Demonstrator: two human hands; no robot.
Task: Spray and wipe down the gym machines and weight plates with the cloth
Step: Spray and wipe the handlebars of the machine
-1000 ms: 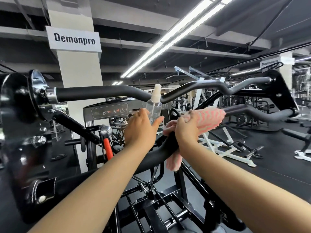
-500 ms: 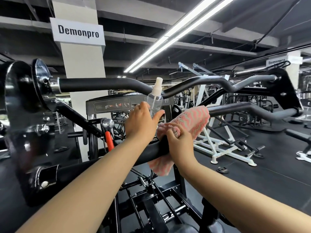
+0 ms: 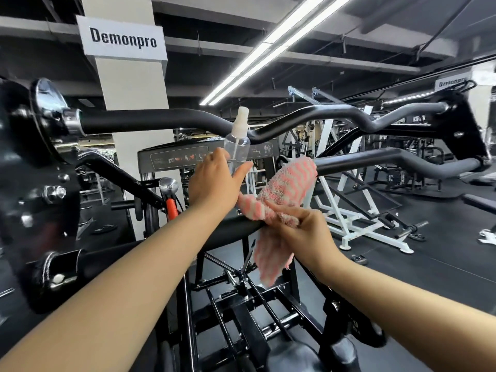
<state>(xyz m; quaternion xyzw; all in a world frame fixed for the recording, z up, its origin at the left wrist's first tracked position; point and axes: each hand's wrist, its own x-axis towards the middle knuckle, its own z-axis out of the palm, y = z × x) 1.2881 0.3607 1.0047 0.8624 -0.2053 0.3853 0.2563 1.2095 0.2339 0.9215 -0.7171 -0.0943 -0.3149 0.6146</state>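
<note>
The right hand (image 3: 303, 229) has slid the cloth (image 3: 284, 194) down the lower bar (image 3: 402, 161) toward frame centre.
Its fingers pinch the cloth; the left hand (image 3: 214, 181) grips the spray bottle (image 3: 237, 146) upright, nozzle up.

a black rubber floor (image 3: 442, 269) is carrying the gym gear. the black machine frame (image 3: 241, 304) is standing on it up close, and a white frame (image 3: 349, 216) is sitting further right. a short bar (image 3: 410, 230) and a small dark plate (image 3: 359, 259) are lying flat on it near the white frame's feet.
</note>
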